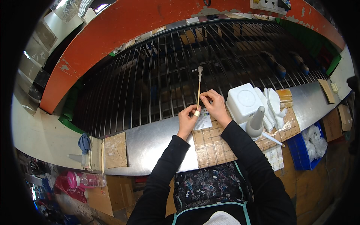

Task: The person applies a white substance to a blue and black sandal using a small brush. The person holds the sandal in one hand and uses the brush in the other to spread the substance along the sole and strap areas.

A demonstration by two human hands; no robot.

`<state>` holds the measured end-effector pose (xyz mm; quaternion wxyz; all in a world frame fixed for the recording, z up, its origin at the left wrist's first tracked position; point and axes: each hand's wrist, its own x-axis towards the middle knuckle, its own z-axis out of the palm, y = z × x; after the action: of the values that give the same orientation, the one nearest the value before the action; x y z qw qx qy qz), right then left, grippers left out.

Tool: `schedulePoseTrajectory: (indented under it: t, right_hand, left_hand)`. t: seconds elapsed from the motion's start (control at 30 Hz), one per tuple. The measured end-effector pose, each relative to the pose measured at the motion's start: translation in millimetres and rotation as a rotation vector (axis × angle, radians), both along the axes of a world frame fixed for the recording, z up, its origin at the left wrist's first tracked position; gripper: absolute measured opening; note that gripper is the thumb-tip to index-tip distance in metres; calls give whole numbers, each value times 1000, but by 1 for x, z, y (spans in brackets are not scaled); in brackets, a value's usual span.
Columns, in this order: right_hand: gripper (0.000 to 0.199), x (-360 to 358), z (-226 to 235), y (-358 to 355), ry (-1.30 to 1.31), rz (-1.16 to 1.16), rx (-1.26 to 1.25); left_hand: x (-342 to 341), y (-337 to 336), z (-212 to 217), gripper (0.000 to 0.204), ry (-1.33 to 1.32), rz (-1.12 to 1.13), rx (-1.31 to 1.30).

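The left hand (186, 122) is pinching the lower end of a thin stick (199, 88) between thumb and fingers, and a pale band (197, 113) is circling one of its digits. The stick is standing nearly upright in the picture, its pale, lumpy tip (200, 70) showing against the dark metal bars (167, 71) beyond the counter's far edge. The right hand (216, 107) is bringing its thumb and forefinger close together at the stick's right side, above the left hand; I cannot tell whether they are pinching it.

Below the hands, a printed card (203, 121) is lying near the far edge of the metal counter (150, 144). A brown cardboard sheet (212, 150) is covering the counter's middle, reaching its near edge. To the right of the right hand, a white plastic tub (245, 97) is sitting by the far edge, with white cloths (276, 102) lying just beside it and a grey bottle (255, 123) standing nearer the person. A smaller cardboard piece (116, 150) is lying at the counter's left end.
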<state>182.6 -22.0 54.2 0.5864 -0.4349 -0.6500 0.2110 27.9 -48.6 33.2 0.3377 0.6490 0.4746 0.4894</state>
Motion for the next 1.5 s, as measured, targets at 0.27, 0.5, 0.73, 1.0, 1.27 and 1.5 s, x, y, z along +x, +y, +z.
schedulePoseTrajectory:
  t: [0.27,0.5,0.73,1.0,1.27,1.5]
  right_hand:
    - [7,1,1,-1,9,-18,30]
    - [6,-1,-2,-1,3,-48,79]
    - [11,1,-5,1,19,-80,80]
    - [21,-1,-2,0,194,-34,-78]
    - [18,0,-5,3,172,-33,-59]
    - [17,1,-3,3,221,-16,-65]
  left_hand:
    - [0,3,-4,16,299,65,330]
    - [2,2,-6,16,316,75,344]
    - [0,3,-4,15,158,43,165]
    - [1,0,2,22,60,-99,30]
    - [4,-3,3,20,59,-127,47]
    - [3,1,0,15,173,-40,198]
